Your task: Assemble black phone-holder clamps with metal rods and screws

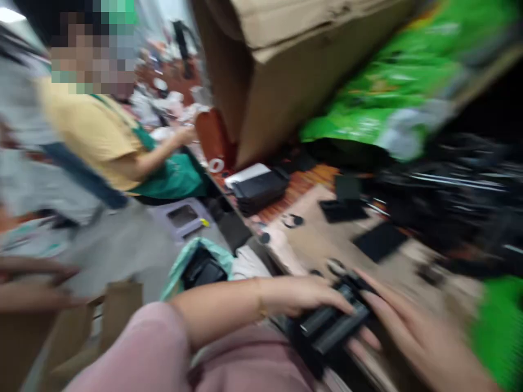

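Note:
A black piece with two glossy parallel ridges [333, 326] lies between my two hands, low in front of my body; blur hides what kind of thing it is. My left hand [302, 296] reaches over its upper side, fingers bent onto it. From the right, my right hand [396, 321] grips its far edge, with fingertips showing underneath. Just beyond, on a brown cardboard sheet [312, 234], are flat black pieces [379, 239] and a small dark round part [293, 220].
Shiny black plastic [457, 190] is heaped at the right, below green bags [392, 81]. A large cardboard box [302, 65] stands at the back. A black bundle [259, 188] lies before it. At left, a co-worker in a yellow shirt [93, 130] sits near an open bag [200, 264].

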Available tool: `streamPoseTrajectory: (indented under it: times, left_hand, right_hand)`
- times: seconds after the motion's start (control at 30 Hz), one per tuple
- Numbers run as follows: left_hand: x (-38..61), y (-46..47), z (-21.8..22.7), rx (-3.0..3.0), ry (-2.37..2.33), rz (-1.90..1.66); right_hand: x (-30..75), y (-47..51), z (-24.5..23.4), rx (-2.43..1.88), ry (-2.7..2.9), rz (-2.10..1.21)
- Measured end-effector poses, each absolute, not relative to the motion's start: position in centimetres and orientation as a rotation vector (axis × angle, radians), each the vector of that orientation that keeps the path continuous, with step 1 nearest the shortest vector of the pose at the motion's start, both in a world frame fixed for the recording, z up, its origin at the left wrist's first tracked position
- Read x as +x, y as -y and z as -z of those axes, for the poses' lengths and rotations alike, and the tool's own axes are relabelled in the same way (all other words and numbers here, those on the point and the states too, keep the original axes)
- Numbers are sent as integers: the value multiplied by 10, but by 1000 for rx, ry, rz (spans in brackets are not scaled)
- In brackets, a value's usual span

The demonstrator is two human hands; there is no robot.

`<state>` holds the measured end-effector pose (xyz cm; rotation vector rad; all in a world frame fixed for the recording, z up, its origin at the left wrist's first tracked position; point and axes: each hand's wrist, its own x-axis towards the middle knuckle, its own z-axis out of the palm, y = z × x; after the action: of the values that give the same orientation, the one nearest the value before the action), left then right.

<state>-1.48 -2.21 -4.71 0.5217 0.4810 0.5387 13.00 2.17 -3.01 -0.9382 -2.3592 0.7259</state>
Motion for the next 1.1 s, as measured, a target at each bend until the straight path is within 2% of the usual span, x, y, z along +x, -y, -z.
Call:
streamPoseTrajectory:
  times: [0.17,0.47,1.1]
  left_hand:
    - [-40,20,18,413,-474,-592]
    - [-29,21,9,550,-761,-574]
    - [-28,21,9,501,-714,-556]
  right_hand:
    - [160,-16,-3,-1088,2358,-838]
    - [155,-14,1,-1073,2305,-931]
    - [156,-16,1,-1054,2345,-955]
